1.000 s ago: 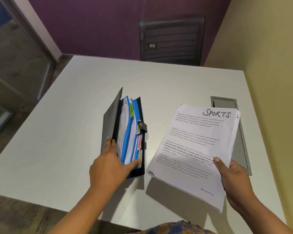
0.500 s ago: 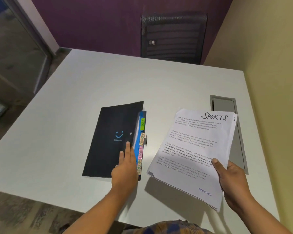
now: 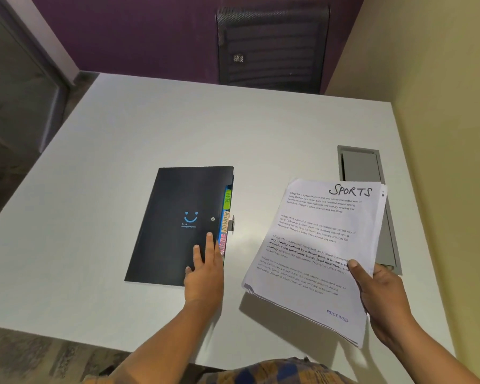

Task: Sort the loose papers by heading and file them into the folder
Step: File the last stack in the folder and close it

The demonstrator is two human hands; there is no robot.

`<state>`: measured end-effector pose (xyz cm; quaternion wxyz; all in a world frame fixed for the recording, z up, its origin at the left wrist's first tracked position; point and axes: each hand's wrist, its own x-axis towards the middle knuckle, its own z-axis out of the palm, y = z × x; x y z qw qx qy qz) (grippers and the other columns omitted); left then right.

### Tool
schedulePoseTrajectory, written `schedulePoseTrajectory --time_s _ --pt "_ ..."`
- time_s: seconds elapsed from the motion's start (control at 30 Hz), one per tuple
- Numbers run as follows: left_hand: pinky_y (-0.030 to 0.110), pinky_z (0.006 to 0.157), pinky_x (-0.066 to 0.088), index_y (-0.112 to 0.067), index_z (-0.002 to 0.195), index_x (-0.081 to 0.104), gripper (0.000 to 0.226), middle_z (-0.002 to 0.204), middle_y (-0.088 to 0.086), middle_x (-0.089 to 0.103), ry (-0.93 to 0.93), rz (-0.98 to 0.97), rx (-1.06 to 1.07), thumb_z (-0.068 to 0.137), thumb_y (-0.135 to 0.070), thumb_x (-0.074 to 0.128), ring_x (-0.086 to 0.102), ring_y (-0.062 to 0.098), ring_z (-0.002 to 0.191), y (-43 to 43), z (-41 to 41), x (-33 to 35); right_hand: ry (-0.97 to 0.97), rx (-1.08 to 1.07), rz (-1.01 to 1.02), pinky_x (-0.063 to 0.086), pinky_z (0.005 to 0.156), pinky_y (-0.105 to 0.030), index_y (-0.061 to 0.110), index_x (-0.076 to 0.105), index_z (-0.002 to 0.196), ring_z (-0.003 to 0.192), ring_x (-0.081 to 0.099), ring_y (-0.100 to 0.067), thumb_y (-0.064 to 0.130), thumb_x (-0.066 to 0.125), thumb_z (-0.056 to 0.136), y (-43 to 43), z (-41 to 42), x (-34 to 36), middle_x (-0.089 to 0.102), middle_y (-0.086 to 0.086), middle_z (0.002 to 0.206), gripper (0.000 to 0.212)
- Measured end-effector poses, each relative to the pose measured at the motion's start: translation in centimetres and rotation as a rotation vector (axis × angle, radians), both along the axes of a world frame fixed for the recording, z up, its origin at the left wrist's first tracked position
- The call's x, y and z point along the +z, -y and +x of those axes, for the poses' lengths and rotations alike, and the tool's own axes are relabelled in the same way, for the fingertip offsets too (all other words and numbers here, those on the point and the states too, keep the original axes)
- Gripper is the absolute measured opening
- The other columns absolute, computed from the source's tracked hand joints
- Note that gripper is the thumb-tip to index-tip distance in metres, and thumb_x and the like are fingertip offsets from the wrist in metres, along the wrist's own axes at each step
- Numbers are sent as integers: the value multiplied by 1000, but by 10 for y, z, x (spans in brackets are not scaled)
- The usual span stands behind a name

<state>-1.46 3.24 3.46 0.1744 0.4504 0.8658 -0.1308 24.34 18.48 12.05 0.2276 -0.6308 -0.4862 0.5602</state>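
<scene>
Black expanding folder point(image 3: 178, 225) now shut flat on the white table point(image 3: 94, 189), cover dropped since a second ago, only the HR, ADMIN and pink index tabs point(image 3: 225, 217) peeking out along the right edge. Left hand point(image 3: 204, 275) open, fingers spread flat on the cover's near right corner; right hand point(image 3: 383, 297) pinching the paper stack point(image 3: 316, 253), SPORTS sheet on top, held above the table beside the folder. Nothing filed yet, by the look of it — cover probably needs reopening at the matching tab.

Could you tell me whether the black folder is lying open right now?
No, the black folder lies closed flat, left hand resting on its cover.
</scene>
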Motion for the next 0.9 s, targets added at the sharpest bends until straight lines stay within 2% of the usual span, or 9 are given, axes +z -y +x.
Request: schedulePoseTrajectory --time_s 0.17,0.3,0.4,0.5,0.6,0.77,0.9 --pt "47 97 49 -29 155 -2 86 160 26 -16 66 -110 21 93 -2 51 12 50 146 -10 -10 3 19 19 7 30 41 -21 8 73 99 62 54 -26 21 60 98 -1 1 4 76 -18 85 19" --pt "44 94 51 -18 153 21 66 162 22 9 59 -109 4 95 -3 50 28 40 145 -14 -23 31 23 31 48 28 41 -22 7 74 95 59 50 -25 22 59 98 -6 -4 14 74 -23 81 21" --pt "37 86 53 -17 147 35 57 162 11 20 40 -48 37 94 -11 56 52 30 129 -12 -32 53 41 70 111 30 35 -24 5 73 87 45 51 -18 20 59 98 -10 -13 31 72 -7 64 24" --pt "33 79 54 -20 146 37 55 163 0 23 39 40 74 94 -15 55 62 23 112 -8 -36 73 43 120 190 32 32 -22 7 72 80 35 49 -9 20 59 98 -17 -27 52 68 1 55 25" --pt "31 77 54 -24 149 36 54 162 -6 24 49 139 89 96 -22 50 63 18 110 -3 -33 83 39 140 248 36 33 -18 12 72 79 36 53 -5 21 61 97 -28 -44 66 70 -1 60 22" --pt "35 82 57 -27 149 38 54 162 -10 23 100 266 146 96 -17 45 65 25 106 -1 -23 94 66 168 321 42 36 -26 13 70 80 39 57 -14 26 62 96 -39 -69 81 71 -10 64 21" --pt "32 85 53 -29 153 28 54 163 -13 15 166 284 162 100 -21 40 64 23 107 -3 -6 102 88 184 375 41 37 -23 16 70 81 39 59 -14 26 61 96 -44 -88 90 70 -2 60 20"
